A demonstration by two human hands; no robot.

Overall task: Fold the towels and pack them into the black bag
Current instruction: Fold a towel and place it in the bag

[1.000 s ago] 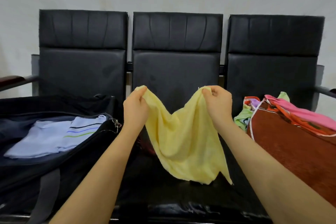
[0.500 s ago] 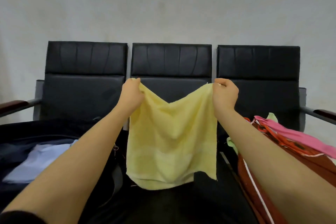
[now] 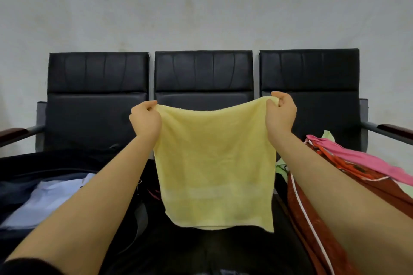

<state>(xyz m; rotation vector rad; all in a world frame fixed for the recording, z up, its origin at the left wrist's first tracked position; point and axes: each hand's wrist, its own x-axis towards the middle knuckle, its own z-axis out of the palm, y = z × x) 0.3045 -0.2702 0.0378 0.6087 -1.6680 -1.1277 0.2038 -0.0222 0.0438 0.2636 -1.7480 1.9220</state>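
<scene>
A pale yellow towel (image 3: 214,163) hangs spread out flat in the air above the middle seat. My left hand (image 3: 145,119) pinches its upper left corner and my right hand (image 3: 280,114) pinches its upper right corner, both raised in front of the middle backrest. The towel's top edge sags slightly between them. The open black bag (image 3: 29,165) lies on the left seat, with a folded light blue towel (image 3: 44,201) inside it. A pile of unfolded towels (image 3: 357,163), rust red with pink and green on top, sits on the right seat.
Three black padded chairs (image 3: 203,71) stand in a row against a grey wall. Dark armrests (image 3: 13,134) jut out at the far left and far right. The middle seat (image 3: 190,250) below the towel is bare black leather.
Both hands moved apart and slightly up, pulling the yellow towel from a sagging V into a flat hanging sheet. The view tilted upward, showing more wall.
</scene>
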